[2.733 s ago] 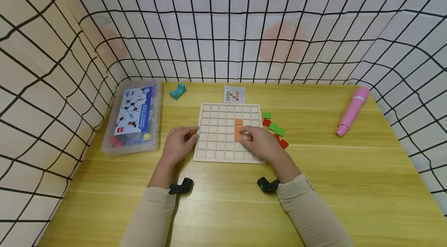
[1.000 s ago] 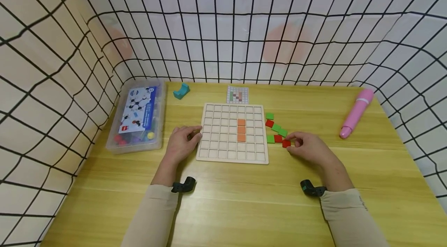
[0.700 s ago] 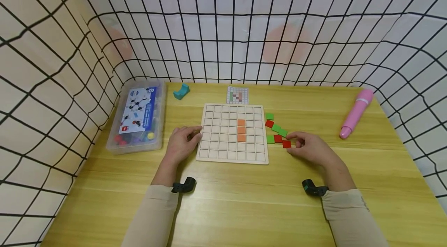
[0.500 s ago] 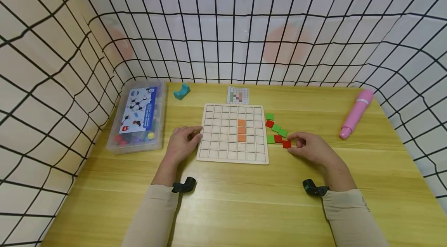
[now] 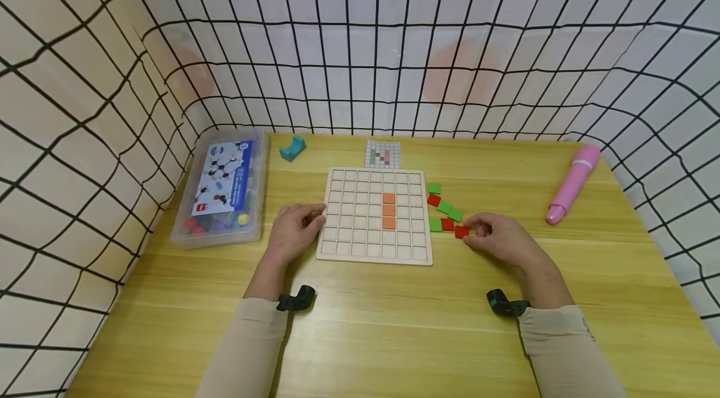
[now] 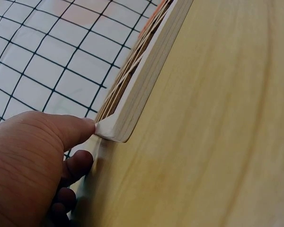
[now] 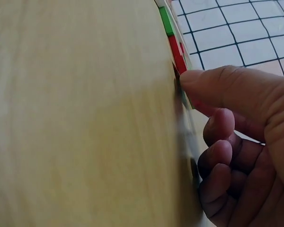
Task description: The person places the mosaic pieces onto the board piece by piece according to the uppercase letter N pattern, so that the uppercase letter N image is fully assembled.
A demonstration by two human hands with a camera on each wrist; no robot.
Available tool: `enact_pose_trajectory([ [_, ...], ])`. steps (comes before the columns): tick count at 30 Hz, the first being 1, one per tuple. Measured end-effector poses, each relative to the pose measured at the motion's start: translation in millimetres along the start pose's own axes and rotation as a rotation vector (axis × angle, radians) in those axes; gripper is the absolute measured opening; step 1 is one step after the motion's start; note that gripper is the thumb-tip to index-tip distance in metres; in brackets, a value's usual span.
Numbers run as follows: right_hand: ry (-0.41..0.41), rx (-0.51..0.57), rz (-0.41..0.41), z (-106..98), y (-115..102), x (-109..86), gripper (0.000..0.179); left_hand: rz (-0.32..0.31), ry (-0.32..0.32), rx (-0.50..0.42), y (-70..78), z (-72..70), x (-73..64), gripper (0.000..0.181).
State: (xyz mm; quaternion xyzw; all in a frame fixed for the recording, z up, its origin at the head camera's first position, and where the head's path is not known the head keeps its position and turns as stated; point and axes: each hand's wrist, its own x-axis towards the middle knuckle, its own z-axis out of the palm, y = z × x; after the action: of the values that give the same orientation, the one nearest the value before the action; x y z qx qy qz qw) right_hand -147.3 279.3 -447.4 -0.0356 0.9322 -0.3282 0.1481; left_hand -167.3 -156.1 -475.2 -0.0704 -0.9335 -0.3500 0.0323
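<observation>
My left hand (image 5: 294, 232) rests beside the wooden grid board (image 5: 351, 235), with thumb and index fingertips touching its left edge. In the left wrist view the thumb (image 6: 78, 130) meets the board's rim (image 6: 120, 123). Three orange tiles (image 5: 389, 210) form a column in the board's cells. To the right of the board, my right hand (image 5: 502, 243) pinches a red tile (image 5: 462, 232) by its right side between thumb and index finger. That tile is the last of a short row with another red tile (image 5: 447, 224) and a green tile (image 5: 435, 225).
More green tiles (image 5: 455, 214) and a red tile (image 5: 434, 200) lie behind that row. A printed pattern card (image 5: 383, 154) sits beyond the board. A clear plastic box (image 5: 219, 189) and a teal curved block (image 5: 292, 147) are at left, a pink cylinder (image 5: 574, 184) far right. Black wire mesh (image 5: 377, 42) surrounds the table.
My right hand has left the orange tiles on the board and moved right to the red tile, staying there over the last second. The left hand keeps its place at the board's edge.
</observation>
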Motion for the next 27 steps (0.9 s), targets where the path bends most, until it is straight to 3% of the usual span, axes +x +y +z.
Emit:
enact_pose_trajectory([
  [15, -0.001, -0.034, -0.078, -4, -22, -3.1, 0.032, 0.000, 0.002, 0.003, -1.0, -0.2, -0.7, 0.035],
  [27, -0.015, 0.013, -0.126, 16, -47, 6.8, 0.029, 0.009, 0.011, 0.001, 0.9, 0.6, 0.4, 0.034],
])
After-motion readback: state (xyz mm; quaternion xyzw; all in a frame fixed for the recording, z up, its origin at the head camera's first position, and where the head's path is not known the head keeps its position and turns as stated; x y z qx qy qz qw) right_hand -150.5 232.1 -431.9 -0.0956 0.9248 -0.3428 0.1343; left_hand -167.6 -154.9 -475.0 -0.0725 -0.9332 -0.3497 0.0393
